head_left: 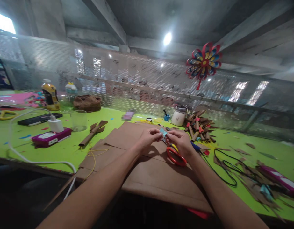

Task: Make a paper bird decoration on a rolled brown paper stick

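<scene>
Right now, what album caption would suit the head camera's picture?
Left hand and right hand hold a pale-blue scrap over brown sheets, near red-handled scissors.

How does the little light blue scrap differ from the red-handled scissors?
The light blue scrap is pinched between the left hand and right hand, while the red-handled scissors lie on the brown sheets. The scrap is tiny; the scissors are much larger. The scrap is pale blue, whereas the scissors show a bright red handle loop. Both are right in front of the person.
</scene>
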A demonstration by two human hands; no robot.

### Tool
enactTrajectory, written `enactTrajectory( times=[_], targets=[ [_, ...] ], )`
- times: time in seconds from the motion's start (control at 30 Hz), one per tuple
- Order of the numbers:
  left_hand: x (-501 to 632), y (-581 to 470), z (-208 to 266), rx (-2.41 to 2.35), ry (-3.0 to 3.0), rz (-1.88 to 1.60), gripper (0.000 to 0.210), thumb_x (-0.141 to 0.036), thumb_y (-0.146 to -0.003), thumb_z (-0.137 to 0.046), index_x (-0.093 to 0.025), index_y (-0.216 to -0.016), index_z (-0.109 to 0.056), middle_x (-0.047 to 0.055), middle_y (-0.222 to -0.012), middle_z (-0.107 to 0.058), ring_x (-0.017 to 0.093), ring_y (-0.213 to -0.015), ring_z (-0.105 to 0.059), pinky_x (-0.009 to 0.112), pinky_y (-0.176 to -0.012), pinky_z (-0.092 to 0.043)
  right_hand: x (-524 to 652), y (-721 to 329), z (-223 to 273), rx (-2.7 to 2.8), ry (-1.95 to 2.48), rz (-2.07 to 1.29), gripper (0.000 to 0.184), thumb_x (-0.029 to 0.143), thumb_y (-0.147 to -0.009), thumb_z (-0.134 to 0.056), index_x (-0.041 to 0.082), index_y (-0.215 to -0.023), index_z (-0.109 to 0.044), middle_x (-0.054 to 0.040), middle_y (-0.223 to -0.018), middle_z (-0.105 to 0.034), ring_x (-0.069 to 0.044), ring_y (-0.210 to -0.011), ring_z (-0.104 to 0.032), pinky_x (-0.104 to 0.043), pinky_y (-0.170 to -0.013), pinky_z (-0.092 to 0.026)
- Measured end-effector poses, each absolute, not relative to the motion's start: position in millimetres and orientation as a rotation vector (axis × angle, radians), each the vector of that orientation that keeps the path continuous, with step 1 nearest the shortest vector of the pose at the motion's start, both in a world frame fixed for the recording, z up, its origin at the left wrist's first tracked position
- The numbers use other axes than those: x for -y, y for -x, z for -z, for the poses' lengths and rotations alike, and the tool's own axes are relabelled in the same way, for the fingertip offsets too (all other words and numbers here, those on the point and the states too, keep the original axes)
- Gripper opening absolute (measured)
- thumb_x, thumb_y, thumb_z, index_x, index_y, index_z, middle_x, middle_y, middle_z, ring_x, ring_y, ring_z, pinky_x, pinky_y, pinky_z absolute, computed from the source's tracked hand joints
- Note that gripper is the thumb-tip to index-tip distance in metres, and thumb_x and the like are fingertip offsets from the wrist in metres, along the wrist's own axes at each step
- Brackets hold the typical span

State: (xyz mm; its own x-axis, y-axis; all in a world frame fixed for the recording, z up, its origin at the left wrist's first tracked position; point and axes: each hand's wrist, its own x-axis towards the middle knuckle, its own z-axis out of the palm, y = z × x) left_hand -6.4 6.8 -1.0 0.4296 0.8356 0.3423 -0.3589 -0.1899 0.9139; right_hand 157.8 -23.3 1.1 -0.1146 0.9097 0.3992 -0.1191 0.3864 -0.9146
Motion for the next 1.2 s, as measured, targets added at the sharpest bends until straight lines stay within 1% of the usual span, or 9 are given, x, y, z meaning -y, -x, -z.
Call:
enactTrajectory(
  times=[0.2,0.33,0.47,0.67,0.9,1.07,1.13,1.2],
  targets=[
    [-6.2,6.6,0.4,-0.469,-1.344,-1.131,0.029,-0.036,-0.061,-0.076,-0.012,-0.069,-0.062,0.002,-0.064,-0.057,0.009,-0.059,-0.047,0.025,-0.060,-0.036,22.9,-157.9,-1.3,1.408,0.777,-1.036,0.023,0.036,-0.068,-0.072,0.015,-0.078,-0.070,-0.0035,-0.067,-0.064,-0.013,-0.057,-0.056,-0.027,-0.052,-0.046],
    [-7.1,6.5,1.3,-0.466,-1.344,-1.133,0.029,-0.036,-0.062,-0.075,-0.012,-0.072,-0.063,0.002,-0.066,-0.057,0.009,-0.060,-0.048,0.025,-0.061,-0.036,22.8,-158.3,-1.1,1.424,0.776,-1.015,0.024,0.036,-0.068,-0.071,0.016,-0.082,-0.071,-0.0034,-0.067,-0.064,-0.014,-0.057,-0.056,-0.028,-0.053,-0.047],
    [-7.6,6.4,0.9,-0.481,-1.321,-1.134,0.029,-0.036,-0.060,-0.076,-0.012,-0.070,-0.062,0.002,-0.065,-0.057,0.009,-0.059,-0.048,0.025,-0.061,-0.036,22.3,-159.6,-0.3,1.457,0.768,-1.012,0.027,0.039,-0.071,-0.069,0.017,-0.087,-0.072,-0.0039,-0.067,-0.064,-0.015,-0.058,-0.057,-0.029,-0.053,-0.047],
    [-7.9,6.9,0.7,-0.484,-1.328,-1.139,0.029,-0.036,-0.060,-0.076,-0.012,-0.069,-0.063,0.002,-0.064,-0.058,0.010,-0.059,-0.048,0.025,-0.060,-0.036,20.6,-159.6,0.5,1.451,0.779,-1.009,0.029,0.040,-0.070,-0.069,0.017,-0.086,-0.073,-0.0035,-0.066,-0.064,-0.015,-0.057,-0.056,-0.029,-0.052,-0.047],
    [-6.2,6.9,-0.2,-0.482,-1.420,-1.162,0.028,-0.038,-0.064,-0.073,-0.012,-0.069,-0.063,0.002,-0.064,-0.057,0.010,-0.059,-0.047,0.024,-0.059,-0.036,23.0,-158.4,-2.1,1.431,0.788,-1.009,0.023,0.035,-0.068,-0.071,0.016,-0.081,-0.071,-0.0030,-0.066,-0.065,-0.013,-0.056,-0.055,-0.028,-0.052,-0.046],
    [-1.6,6.4,-5.0,-0.506,-1.483,-1.166,0.032,-0.041,-0.061,-0.074,-0.013,-0.067,-0.062,0.002,-0.062,-0.057,0.010,-0.059,-0.047,0.024,-0.059,-0.036,24.6,-157.8,-5.7,1.430,0.867,-0.950,0.021,0.033,-0.063,-0.073,0.016,-0.075,-0.070,-0.0020,-0.061,-0.064,-0.013,-0.054,-0.054,-0.027,-0.052,-0.044],
    [-1.8,6.2,-5.0,-0.518,-1.483,-1.143,0.033,-0.043,-0.061,-0.074,-0.013,-0.068,-0.062,0.003,-0.063,-0.058,0.010,-0.059,-0.048,0.024,-0.060,-0.037,23.4,-157.4,-4.8,1.450,0.929,-0.891,0.020,0.032,-0.061,-0.074,0.016,-0.072,-0.069,-0.0017,-0.058,-0.063,-0.014,-0.053,-0.054,-0.027,-0.051,-0.044],
    [-3.0,5.6,-3.1,-0.535,-1.458,-1.085,0.035,-0.045,-0.062,-0.073,-0.013,-0.071,-0.062,0.003,-0.064,-0.058,0.010,-0.060,-0.049,0.024,-0.060,-0.037,22.1,-156.3,-2.5,1.524,0.975,-0.755,0.017,0.032,-0.063,-0.072,0.017,-0.070,-0.069,-0.0021,-0.058,-0.063,-0.014,-0.053,-0.054,-0.028,-0.051,-0.043]
  ],
)
